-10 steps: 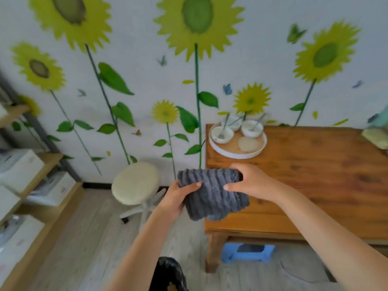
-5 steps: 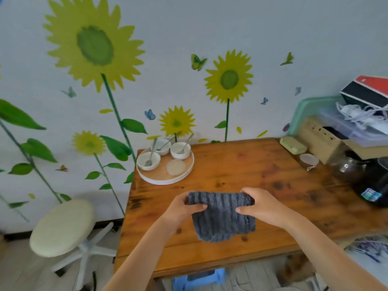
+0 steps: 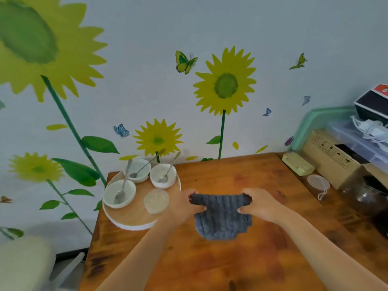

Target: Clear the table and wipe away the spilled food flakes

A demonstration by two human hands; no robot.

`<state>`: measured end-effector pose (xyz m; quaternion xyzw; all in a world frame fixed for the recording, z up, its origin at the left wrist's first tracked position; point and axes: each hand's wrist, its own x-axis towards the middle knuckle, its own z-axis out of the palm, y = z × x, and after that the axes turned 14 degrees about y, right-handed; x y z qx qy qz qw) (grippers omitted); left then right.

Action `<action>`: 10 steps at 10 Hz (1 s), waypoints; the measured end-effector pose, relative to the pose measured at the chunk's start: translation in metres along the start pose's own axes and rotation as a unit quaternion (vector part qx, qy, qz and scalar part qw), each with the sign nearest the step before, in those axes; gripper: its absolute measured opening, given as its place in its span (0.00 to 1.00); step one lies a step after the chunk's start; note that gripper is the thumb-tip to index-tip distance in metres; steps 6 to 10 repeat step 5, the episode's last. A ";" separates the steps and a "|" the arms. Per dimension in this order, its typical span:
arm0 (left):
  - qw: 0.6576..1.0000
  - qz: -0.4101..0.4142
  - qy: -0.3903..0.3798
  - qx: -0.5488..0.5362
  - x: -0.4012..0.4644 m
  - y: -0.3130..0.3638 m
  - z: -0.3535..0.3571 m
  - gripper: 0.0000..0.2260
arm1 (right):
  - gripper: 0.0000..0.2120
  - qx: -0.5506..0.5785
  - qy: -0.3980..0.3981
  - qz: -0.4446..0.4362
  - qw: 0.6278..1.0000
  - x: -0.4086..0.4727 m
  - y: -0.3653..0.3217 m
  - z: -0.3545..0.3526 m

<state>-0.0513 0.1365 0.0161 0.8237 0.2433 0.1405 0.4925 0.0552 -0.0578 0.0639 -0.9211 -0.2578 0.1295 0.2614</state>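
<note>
both hands are being held over the middle of the wooden table [image 3: 273,185], the left hand [image 3: 181,204] and the right hand [image 3: 259,203] each pinching an upper corner of the grey cloth [image 3: 221,217]. the cloth is being stretched between them, its long axis running left to right, its lower part hanging toward the near edge; contact with the wood cannot be told. the round tray [image 3: 130,222] of bowls [image 3: 119,193] is sitting at the far left corner, just beside the left hand, the nearer one. no flakes are being seen on the bare wood. forearms are being extended forward, wrists level.
</note>
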 end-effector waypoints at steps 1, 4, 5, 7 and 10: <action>0.993 0.055 0.094 0.038 0.054 0.016 -0.003 0.06 | 0.09 -0.023 0.106 -0.037 0.993 0.055 -0.017 -0.008; 0.979 0.105 0.115 0.130 0.111 -0.011 0.012 0.20 | 0.16 -0.124 0.154 -0.018 0.980 0.119 -0.001 0.029; 0.984 0.088 0.121 0.099 0.102 -0.031 0.016 0.22 | 0.19 -0.132 0.107 0.006 0.985 0.113 0.016 0.053; 0.984 0.088 0.121 0.099 0.102 -0.031 0.016 0.22 | 0.19 -0.132 0.107 0.006 0.985 0.113 0.016 0.053; 0.984 0.088 0.121 0.099 0.102 -0.031 0.016 0.22 | 0.19 -0.132 0.107 0.006 0.985 0.113 0.016 0.053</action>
